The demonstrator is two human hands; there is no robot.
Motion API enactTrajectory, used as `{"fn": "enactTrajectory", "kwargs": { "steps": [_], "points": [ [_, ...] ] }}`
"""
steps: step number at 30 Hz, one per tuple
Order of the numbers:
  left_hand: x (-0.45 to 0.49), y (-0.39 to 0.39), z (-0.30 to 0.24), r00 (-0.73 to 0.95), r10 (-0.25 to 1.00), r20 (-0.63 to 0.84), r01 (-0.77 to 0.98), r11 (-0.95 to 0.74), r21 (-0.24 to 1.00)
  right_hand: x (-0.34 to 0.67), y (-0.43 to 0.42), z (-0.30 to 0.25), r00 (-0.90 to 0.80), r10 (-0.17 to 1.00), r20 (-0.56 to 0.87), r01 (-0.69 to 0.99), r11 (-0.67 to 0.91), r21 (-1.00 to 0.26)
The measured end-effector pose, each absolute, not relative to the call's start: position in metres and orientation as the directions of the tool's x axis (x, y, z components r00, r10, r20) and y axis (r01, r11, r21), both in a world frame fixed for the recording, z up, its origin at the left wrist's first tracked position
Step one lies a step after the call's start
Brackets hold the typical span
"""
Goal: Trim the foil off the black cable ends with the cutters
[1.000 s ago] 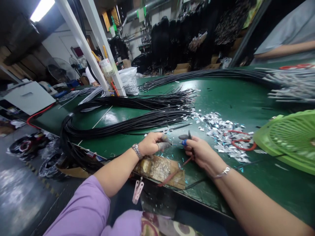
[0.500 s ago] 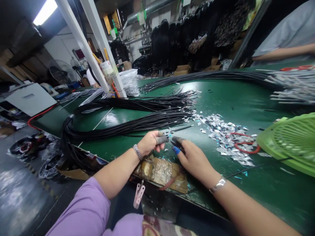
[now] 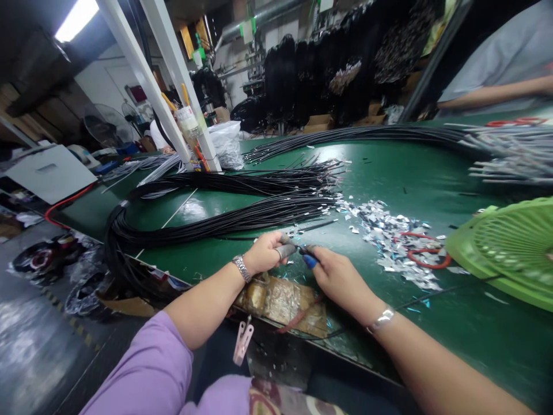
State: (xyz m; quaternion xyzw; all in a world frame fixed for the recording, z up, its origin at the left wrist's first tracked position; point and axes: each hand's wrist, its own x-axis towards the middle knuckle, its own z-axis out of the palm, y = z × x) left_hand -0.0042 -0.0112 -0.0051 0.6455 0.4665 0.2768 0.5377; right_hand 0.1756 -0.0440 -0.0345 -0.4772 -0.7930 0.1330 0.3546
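- Right hand [image 3: 339, 276] now nearer left hand [image 3: 268, 253], at its three o'clock;
- left fingertips pressed together; right's, can't tell;
- scraps [image 3: 400, 236] toward two o'clock

The right hand [image 3: 342, 282] has neared the left hand [image 3: 264, 253].

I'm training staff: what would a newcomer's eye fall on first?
The bright green slatted object at right would likely stand out first. Left of it, silvery scraps litter the green table. Beyond the left hand, a thick black cable bundle bends over the near edge.
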Motion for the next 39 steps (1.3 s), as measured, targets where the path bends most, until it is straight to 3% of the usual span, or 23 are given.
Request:
{"fn": "enactTrajectory", "kwargs": {
  "steps": [4,9,13,17,21,24,29,32,36,39],
  "points": [
    [-0.007,-0.009,-0.008,0.407,0.913,-0.038,0.319,-0.103,0.942,0.18,-0.042,-0.029,-0.201,0.896,0.396,0.554,0.438,-0.708],
    [-0.009,-0.011,-0.006,0.517,0.856,-0.017,0.377,-0.21,0.902,0.181,-0.04,-0.029,-0.105,0.914,0.393,0.352,0.404,-0.845],
    [-0.012,-0.013,-0.004,0.555,0.824,0.115,0.5,-0.441,0.745,0.18,-0.041,-0.029,-0.105,0.948,0.3,0.163,0.314,-0.935],
    [-0.012,-0.017,0.0,0.596,0.781,0.185,0.601,-0.587,0.543,0.179,-0.043,-0.026,-0.138,0.982,0.13,0.089,0.143,-0.986],
    [-0.009,-0.019,0.003,0.638,0.746,0.189,0.648,-0.653,0.392,0.177,-0.043,-0.025,-0.155,0.977,0.149,0.02,0.154,-0.988],
    [-0.008,-0.02,0.004,0.638,0.743,0.201,0.657,-0.662,0.362,0.177,-0.042,-0.027,-0.161,0.971,0.179,0.024,0.185,-0.982],
    [-0.007,-0.021,0.006,0.618,0.773,0.143,0.678,-0.616,0.401,0.178,-0.042,-0.03,-0.17,0.934,0.314,0.243,0.348,-0.905],
    [-0.005,-0.021,0.006,0.592,0.805,0.049,0.665,-0.522,0.535,0.179,-0.046,-0.027,-0.212,0.884,0.417,0.426,0.468,-0.775],
    [-0.002,-0.015,0.001,0.524,0.835,-0.165,0.597,-0.222,0.771,0.175,-0.055,-0.021,-0.34,0.802,0.492,0.497,0.597,-0.63],
    [-0.001,-0.01,-0.002,0.375,0.886,-0.274,0.511,0.049,0.858,0.172,-0.059,-0.018,-0.403,0.773,0.491,0.4,0.631,-0.665]
  ]
}}
